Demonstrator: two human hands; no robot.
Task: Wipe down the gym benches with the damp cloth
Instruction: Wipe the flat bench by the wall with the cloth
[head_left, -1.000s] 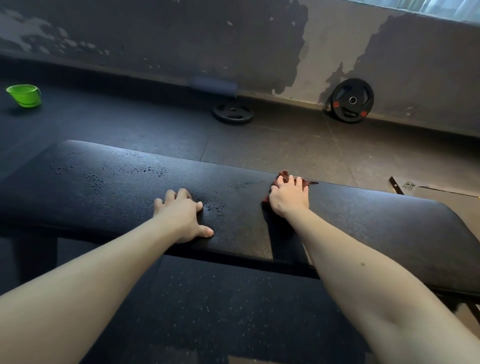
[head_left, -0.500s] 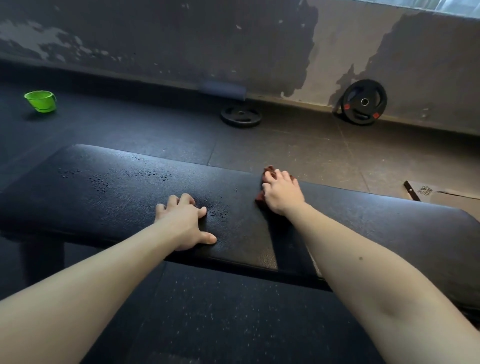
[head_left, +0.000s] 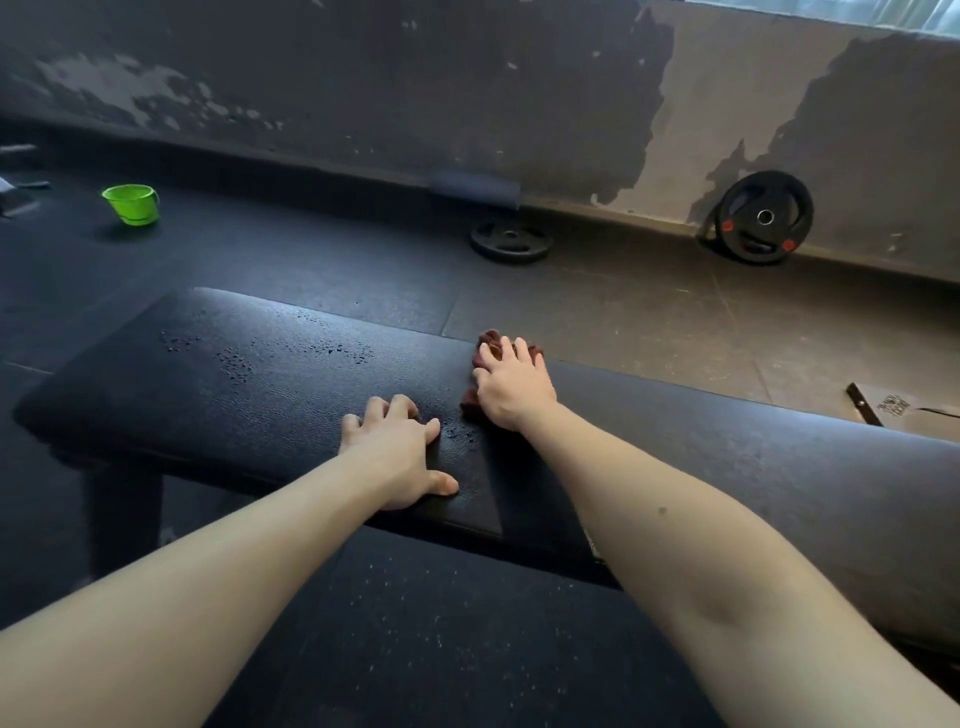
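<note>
Mid-wipe: right hand (head_left: 511, 389), fingers spread, presses the reddish cloth (head_left: 491, 340) at the bench's (head_left: 208, 405) far edge; left hand (head_left: 395, 452) rests open-fingered nearby; droplets (head_left: 236, 364) leftward seemingly await wiping.

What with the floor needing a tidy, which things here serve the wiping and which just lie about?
Job: black padded bench; reddish-brown cloth under the right hand; left hand on the bench.
Idle: green plastic bucket; flat black weight plate; leaning black weight plate.
</note>
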